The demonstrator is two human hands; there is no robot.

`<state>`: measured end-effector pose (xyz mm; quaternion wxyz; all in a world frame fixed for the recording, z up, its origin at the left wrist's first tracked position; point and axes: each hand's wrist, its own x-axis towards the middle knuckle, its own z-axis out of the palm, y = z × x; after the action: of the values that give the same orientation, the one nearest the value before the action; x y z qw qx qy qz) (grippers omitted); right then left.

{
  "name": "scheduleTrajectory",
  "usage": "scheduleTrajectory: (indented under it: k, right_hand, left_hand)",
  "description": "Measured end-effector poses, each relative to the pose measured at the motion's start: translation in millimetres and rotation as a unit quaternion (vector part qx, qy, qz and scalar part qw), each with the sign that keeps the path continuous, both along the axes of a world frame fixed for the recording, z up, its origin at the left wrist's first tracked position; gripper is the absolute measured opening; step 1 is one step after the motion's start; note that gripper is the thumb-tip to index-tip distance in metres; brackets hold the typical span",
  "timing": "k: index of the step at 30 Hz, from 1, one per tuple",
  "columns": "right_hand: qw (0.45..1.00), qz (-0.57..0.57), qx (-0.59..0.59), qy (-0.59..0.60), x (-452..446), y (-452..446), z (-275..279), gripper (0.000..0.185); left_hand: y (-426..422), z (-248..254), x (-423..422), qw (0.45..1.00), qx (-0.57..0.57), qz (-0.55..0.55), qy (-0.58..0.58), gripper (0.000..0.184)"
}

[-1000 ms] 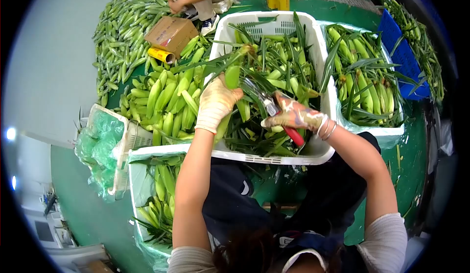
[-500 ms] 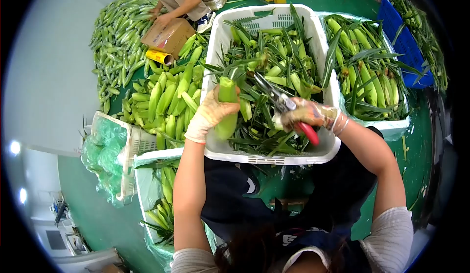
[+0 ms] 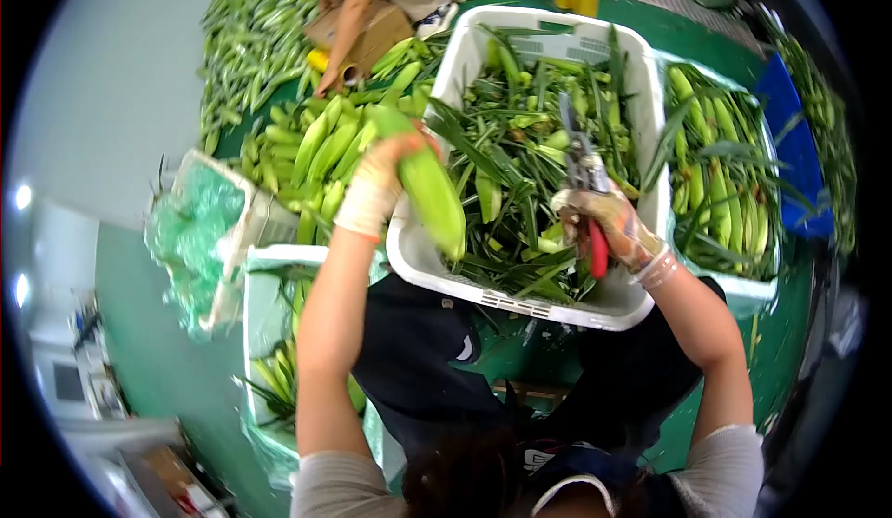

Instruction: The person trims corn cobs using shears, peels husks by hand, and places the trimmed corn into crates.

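My gloved left hand [image 3: 386, 170] is closed around a green corn ear [image 3: 429, 188] in its husk, which tilts over the left rim of the white crate [image 3: 658, 183]. Inside that crate lie cut leaves and husk pieces [image 3: 520, 170]. Above its right part, my gloved right hand [image 3: 604, 221] grips pruning shears [image 3: 583, 151] with red handles, the blades pointing up and away from me. Just beyond my left hand is a pile of husked corn ears [image 3: 325, 146].
A co-worker's arm [image 3: 349, 30] reaches down beside a cardboard box [image 3: 376, 39]. Lined crates of corn stand at the right [image 3: 734, 286] and lower left [image 3: 269, 253]. A blue crate [image 3: 790, 146] stands far right, and green plastic film [image 3: 200, 225] fills a crate at left.
My left hand has moved left and up with the trimmed ear, now tilted. The leafy top seen at first is off it. The co-worker's arm now reaches to the corn pile.
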<state>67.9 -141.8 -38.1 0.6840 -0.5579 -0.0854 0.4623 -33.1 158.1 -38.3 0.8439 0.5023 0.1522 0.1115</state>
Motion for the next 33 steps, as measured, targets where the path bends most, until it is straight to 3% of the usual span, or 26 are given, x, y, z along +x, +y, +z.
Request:
scheduleTrajectory:
  k: [2, 4, 5, 7, 9, 10, 11, 12, 13, 15, 17, 18, 19, 21, 23, 24, 25, 27, 29, 30, 32, 33]
  right_hand:
    - [0.998, 0.009, -0.026, -0.058, 2, -7, -8, 0.023]
    - [0.996, 0.004, -0.015, -0.087, -3, -11, -27, 0.027]
    - [0.996, 0.021, -0.016, -0.086, -6, -12, -27, 0.028]
    - [0.990, 0.060, -0.092, -0.084, -10, -11, -26, 0.027]
    - [0.990, 0.046, -0.094, -0.094, -6, -17, -55, 0.026]
    - [0.990, 0.032, -0.111, -0.082, -8, -15, -58, 0.026]
    - [0.989, 0.021, -0.133, -0.065, -11, -14, -61, 0.027]
    - [0.987, 0.028, -0.134, -0.081, -11, -16, -71, 0.027]
    - [0.986, 0.033, -0.130, -0.097, -8, -20, -84, 0.029]
    - [0.984, 0.050, -0.103, -0.134, 0, -29, -107, 0.035]
    - [0.973, 0.112, -0.150, -0.138, 4, -25, -106, 0.035]
    - [0.974, 0.075, -0.157, -0.146, -4, -20, -106, 0.035]
    - [0.973, 0.084, -0.162, -0.143, -3, -21, -110, 0.035]
    - [0.974, 0.092, -0.135, -0.159, 2, -25, -121, 0.035]
    - [0.975, 0.054, -0.154, -0.149, -9, -18, -123, 0.035]
    - [0.971, 0.052, -0.165, -0.165, -16, -10, -128, 0.035]
    - [0.965, 0.054, -0.178, -0.183, -20, 1, -126, 0.035]
    - [0.957, 0.054, -0.224, -0.174, -26, 10, -136, 0.033]
    - [0.954, 0.016, -0.239, -0.179, -50, 22, -126, 0.034]
    - [0.931, 0.095, -0.192, -0.295, -25, -9, -146, 0.033]
    - [0.935, 0.074, -0.242, -0.249, -34, -22, -120, 0.038]
    - [0.899, 0.097, -0.238, -0.355, -32, -34, -108, 0.032]
  left_hand:
    - [59, -5, -5, 0.971, -0.132, 0.200, 0.010, 0.025]
    - [122, -25, -15, 0.907, -0.259, 0.329, -0.039, 0.030]
    - [152, -48, -20, 0.892, -0.248, 0.366, -0.099, 0.041]
    - [175, -70, -22, 0.892, -0.148, 0.420, -0.074, 0.057]
    - [209, -109, -7, 0.866, -0.168, 0.456, -0.115, 0.069]
    - [214, -116, 0, 0.861, -0.172, 0.447, -0.174, 0.074]
    - [208, -109, 6, 0.827, -0.177, 0.504, -0.174, 0.076]
    - [230, -131, 10, 0.829, -0.178, 0.499, -0.178, 0.066]
    - [251, -144, 4, 0.824, -0.296, 0.436, -0.206, 0.057]
    - [243, -111, -22, 0.823, -0.258, 0.492, -0.116, 0.033]
    - [276, -134, -51, 0.849, -0.196, 0.442, -0.213, 0.023]
    - [286, -136, -75, 0.784, -0.327, 0.357, -0.389, 0.026]
    - [279, -124, -109, 0.806, -0.267, 0.345, -0.400, 0.024]
    - [229, -71, -167, 0.837, -0.026, 0.499, -0.220, 0.020]
    - [231, -76, -200, 0.876, -0.027, 0.464, -0.127, 0.028]
    - [201, -60, -194, 0.891, 0.269, 0.364, 0.040, 0.017]
    - [169, -42, -188, 0.770, 0.551, 0.282, 0.158, 0.011]
    - [96, -57, -127, 0.626, 0.751, 0.211, 0.015, 0.024]
    - [49, -36, -106, 0.756, 0.652, -0.068, -0.001, 0.035]
    - [25, -25, -96, 0.797, 0.573, -0.191, 0.025, 0.045]
    - [10, -54, -98, 0.856, 0.498, -0.103, -0.088, 0.063]
    - [29, -28, -132, 0.938, 0.340, -0.064, -0.018, 0.047]
